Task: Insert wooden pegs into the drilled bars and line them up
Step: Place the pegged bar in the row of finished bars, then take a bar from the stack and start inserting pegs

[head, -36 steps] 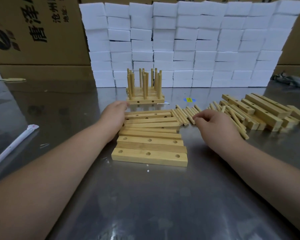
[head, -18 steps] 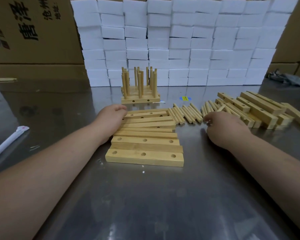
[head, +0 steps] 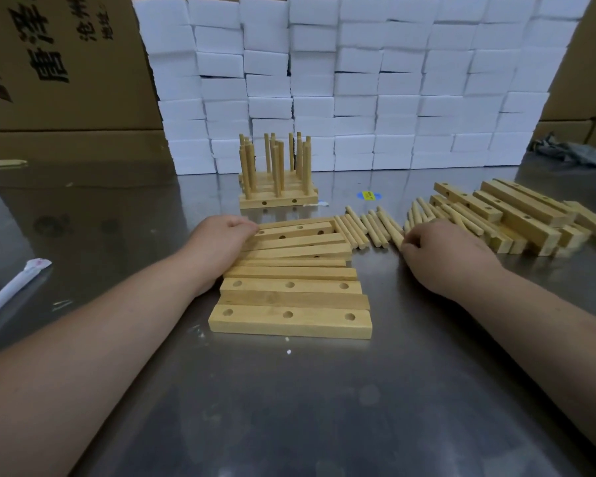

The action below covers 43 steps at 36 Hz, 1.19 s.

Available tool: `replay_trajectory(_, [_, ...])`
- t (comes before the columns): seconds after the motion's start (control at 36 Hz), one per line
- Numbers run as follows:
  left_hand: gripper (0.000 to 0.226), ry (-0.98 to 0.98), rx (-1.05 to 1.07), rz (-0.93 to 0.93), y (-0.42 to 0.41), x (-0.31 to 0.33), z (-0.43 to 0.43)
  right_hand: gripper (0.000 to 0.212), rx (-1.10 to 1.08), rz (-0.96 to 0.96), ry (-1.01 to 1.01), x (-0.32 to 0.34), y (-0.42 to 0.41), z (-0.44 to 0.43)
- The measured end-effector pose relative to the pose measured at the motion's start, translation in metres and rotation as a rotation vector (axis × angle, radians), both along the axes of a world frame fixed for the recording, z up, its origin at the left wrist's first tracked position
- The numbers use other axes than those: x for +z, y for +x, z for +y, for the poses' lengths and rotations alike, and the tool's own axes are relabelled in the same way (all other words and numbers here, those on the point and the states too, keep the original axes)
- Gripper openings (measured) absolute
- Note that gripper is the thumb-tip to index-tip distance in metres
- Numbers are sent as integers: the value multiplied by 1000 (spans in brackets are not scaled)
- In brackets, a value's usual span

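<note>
The wooden pegs lie loose in a row on the desk, just right of the drilled bars. The bars lie flat, side by side, in the middle. The near one shows 3 holes on top.

The pegs look light, hard and round, so I think they will roll away if pushed. It is best to pinch 1 in the middle. The bars look stiff and a bit heavier, and are best held by the long sides.

The right hand has its fingers curled down on the loose pegs. I cannot tell if it has 1. The left hand rests against the left ends of the far bars, fingers loose and holding nothing.

Farther away stands a finished set with its pegs upright. On the right is a pile of more bars.

A wall of white foam blocks stands behind. The cardboard box at far left has big black Chinese writing, cut off at the edge. A small blue and yellow sticker is too tiny to read.
</note>
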<state>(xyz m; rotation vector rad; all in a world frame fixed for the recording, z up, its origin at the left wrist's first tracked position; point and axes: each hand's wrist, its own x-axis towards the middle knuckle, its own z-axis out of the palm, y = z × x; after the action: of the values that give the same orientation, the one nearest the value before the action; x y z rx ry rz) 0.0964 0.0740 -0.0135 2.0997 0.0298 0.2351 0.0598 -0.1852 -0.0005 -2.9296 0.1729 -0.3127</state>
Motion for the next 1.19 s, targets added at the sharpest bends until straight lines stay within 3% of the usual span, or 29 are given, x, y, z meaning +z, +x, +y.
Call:
replay_trajectory(0.19, [26, 6, 5, -9, 0, -1, 0, 19, -47, -41, -6, 0, -1, -2])
replay_trajectory(0.33, [27, 6, 2, -3, 1, -1, 0, 32, -75, 46, -138, 1, -2, -1])
replay_trajectory(0.53, [22, 17, -1, -6, 0, 0, -1, 29, -89, 36, -75, 4, -3, 1])
replay_trajectory(0.69, [20, -11, 2, -15, -1, 1, -1, 38, -200, -169, 65, 11, -3, -3])
replay_trajectory(0.83, [23, -86, -7, -32, -8, 6, -2, 43, -74, -407, 228, 11, -8, -1])
replay_trajectory(0.97, [15, 331, -189, -249, -31, 24, -9, 42, 91, -482, 243, 6, -10, 6])
replay_trajectory(1.03, [9, 386, -378, -209, -49, 34, -17, 42, 108, -483, 258, 6, -10, 5])
replay_trajectory(1.11, [18, 593, -635, -120, -66, 40, -30, 42, 102, -470, 288, 6, -10, 4])
replay_trajectory(1.19, [31, 781, -734, -60, -69, 37, -39, 42, 106, -441, 344, 6, -10, 5])
